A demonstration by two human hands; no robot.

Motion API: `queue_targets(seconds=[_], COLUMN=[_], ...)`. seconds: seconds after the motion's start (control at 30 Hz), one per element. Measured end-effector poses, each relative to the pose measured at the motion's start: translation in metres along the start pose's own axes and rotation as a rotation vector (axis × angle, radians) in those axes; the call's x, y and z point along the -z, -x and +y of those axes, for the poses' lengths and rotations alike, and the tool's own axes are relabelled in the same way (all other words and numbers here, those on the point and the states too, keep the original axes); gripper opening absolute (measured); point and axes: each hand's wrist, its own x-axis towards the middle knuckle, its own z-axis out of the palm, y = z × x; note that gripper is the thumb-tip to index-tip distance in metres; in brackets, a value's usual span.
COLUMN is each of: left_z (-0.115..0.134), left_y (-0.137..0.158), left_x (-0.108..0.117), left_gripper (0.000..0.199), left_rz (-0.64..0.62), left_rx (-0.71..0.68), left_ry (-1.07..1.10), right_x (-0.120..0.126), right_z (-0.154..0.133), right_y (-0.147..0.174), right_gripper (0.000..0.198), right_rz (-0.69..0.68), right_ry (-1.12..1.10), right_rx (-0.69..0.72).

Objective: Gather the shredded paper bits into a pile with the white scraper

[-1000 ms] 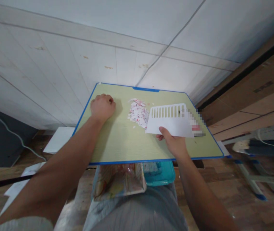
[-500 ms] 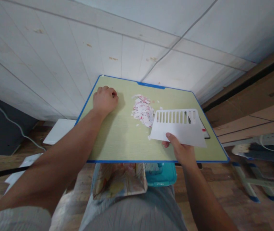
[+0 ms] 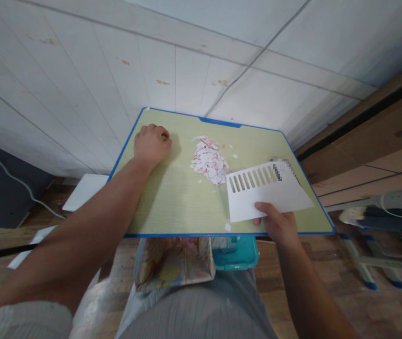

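My right hand (image 3: 278, 222) pinches the lower edge of a white card with a row of slots (image 3: 243, 205), thumb on top. The card is tilted above the right part of the pale green tabletop (image 3: 172, 207). Just left of it lies a heap of small white and pink paper scraps (image 3: 208, 161). A single paper scrap (image 3: 228, 227) rests by the table's front edge, below the card's corner. On the left side of the tabletop, my left hand (image 3: 152, 145) rests with fingers curled; I see nothing in it.
Below the front edge are a crumpled patterned bag or box (image 3: 180, 270) and a teal plastic tub (image 3: 241, 256) by my lap. A white panelled wall (image 3: 172, 70) stands behind the table, cardboard boxes (image 3: 370, 155) to the right. A grey cable (image 3: 250, 66) runs down the wall.
My right hand has moved the slotted card to the right and nearer me, turning it a little. One scrap has shifted towards the front edge. My left hand stays in place.
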Motion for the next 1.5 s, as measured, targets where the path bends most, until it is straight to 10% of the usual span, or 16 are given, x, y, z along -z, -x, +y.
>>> queue_targets(seconds=[1.5], left_z=[-0.010], left_y=[-0.004], left_x=[-0.010], left_gripper=[0.041], left_rz=[0.008], left_rx=[-0.007], left_ry=[0.045], right_x=[0.001], right_z=[0.007], right_y=[0.002], right_gripper=[0.030], right_rz=[-0.044], right_ry=[0.037], right_rx=[-0.047])
